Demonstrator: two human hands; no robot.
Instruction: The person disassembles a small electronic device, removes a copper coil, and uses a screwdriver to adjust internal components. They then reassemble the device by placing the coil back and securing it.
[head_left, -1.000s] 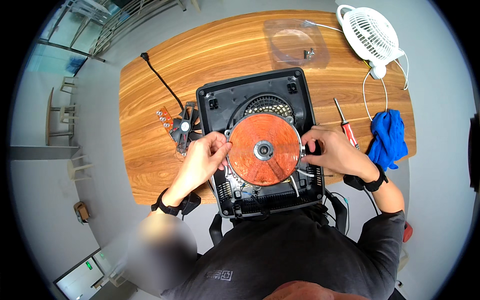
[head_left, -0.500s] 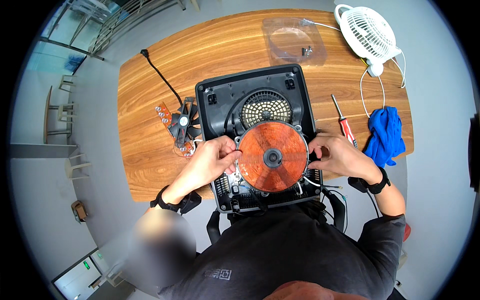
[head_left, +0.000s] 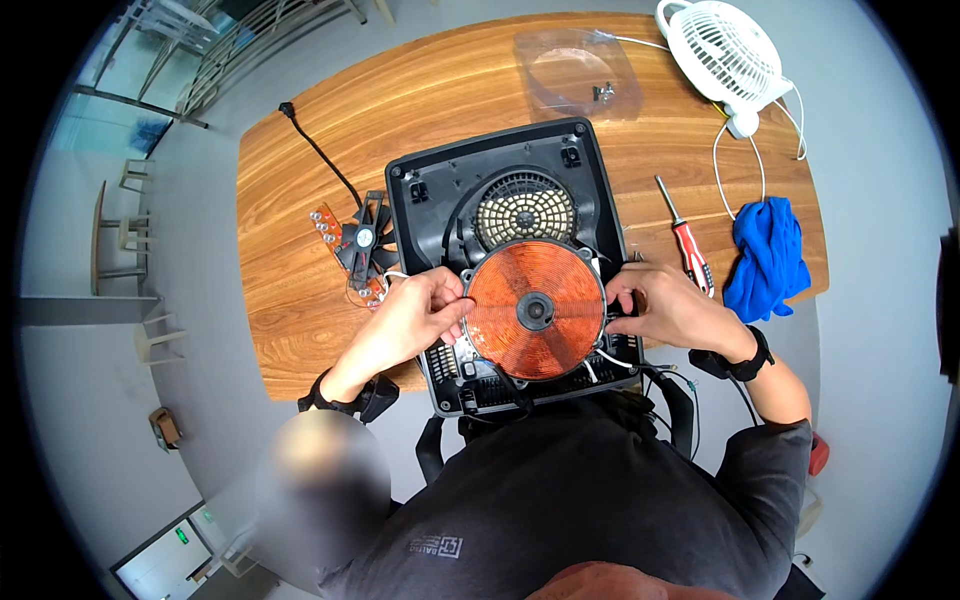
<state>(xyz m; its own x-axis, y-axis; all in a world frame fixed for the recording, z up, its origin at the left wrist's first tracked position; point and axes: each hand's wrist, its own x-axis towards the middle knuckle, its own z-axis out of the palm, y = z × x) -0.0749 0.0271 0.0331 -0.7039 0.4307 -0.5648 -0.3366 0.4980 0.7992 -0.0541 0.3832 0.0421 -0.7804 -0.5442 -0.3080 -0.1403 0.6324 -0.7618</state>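
A round copper-wire coil (head_left: 500, 345) with a dark centre lies over the front half of an open black plastic housing (head_left: 420, 220). My left hand (head_left: 420, 312) is closed at the coil's left rim, thumb and forefinger pinched there. On the opposite rim my right hand (head_left: 662, 308) has its thumb and curled fingers against the coil's edge. White wire leads (head_left: 612, 357) come out below the coil on the right. Behind the coil, the housing's round vent grille (head_left: 525, 210) shows. The housing's floor under the coil is hidden.
Left of the housing are a black fan (head_left: 366, 238) and an orange-brown board (head_left: 326, 225), with a black power cord (head_left: 322, 150). A red-handled screwdriver (head_left: 688, 250), blue cloth (head_left: 768, 260), white fan (head_left: 722, 55) and clear plastic tray (head_left: 575, 80) lie on the wooden table (head_left: 430, 90).
The whole scene shifts slightly up and left in the picture. Both hands keep their places at the coil's rim, and the coil stays over the housing.
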